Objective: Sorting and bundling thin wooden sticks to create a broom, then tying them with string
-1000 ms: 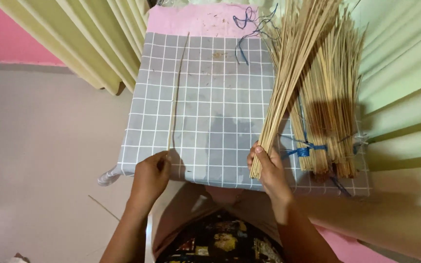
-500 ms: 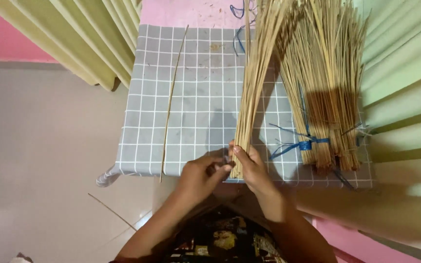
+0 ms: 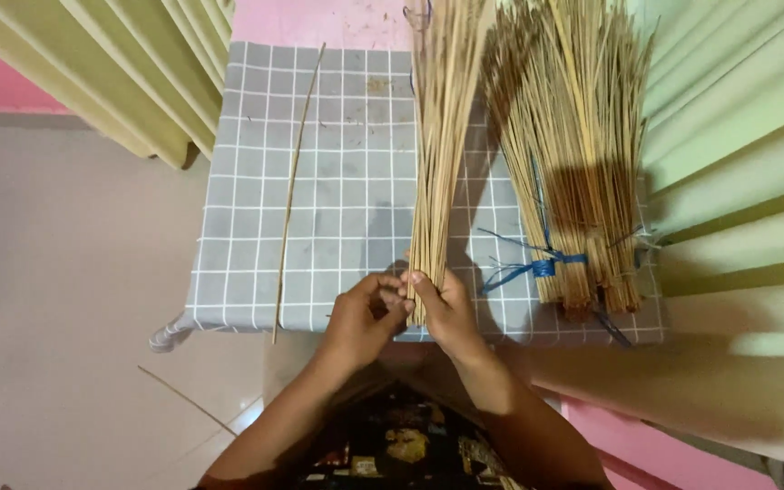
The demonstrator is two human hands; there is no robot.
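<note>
My right hand (image 3: 446,308) grips the near end of a loose bundle of thin tan sticks (image 3: 437,136) that runs straight away from me over a grey checked cloth (image 3: 347,200). My left hand (image 3: 365,318) is right beside it, fingers curled and touching the bundle's butt end. A single long stick (image 3: 294,181) lies alone on the cloth to the left. To the right lies a larger bundle of sticks (image 3: 573,154) tied with blue string (image 3: 537,268).
The cloth covers a small table with a pink surface (image 3: 319,18) behind it. Pale green and yellow curtains (image 3: 737,136) hang on both sides. Another loose stick (image 3: 183,399) lies on the beige floor at lower left.
My left hand has left the single stick and come over to the bundle's end. The right hand has swung the held bundle from slanting right to pointing straight away.
</note>
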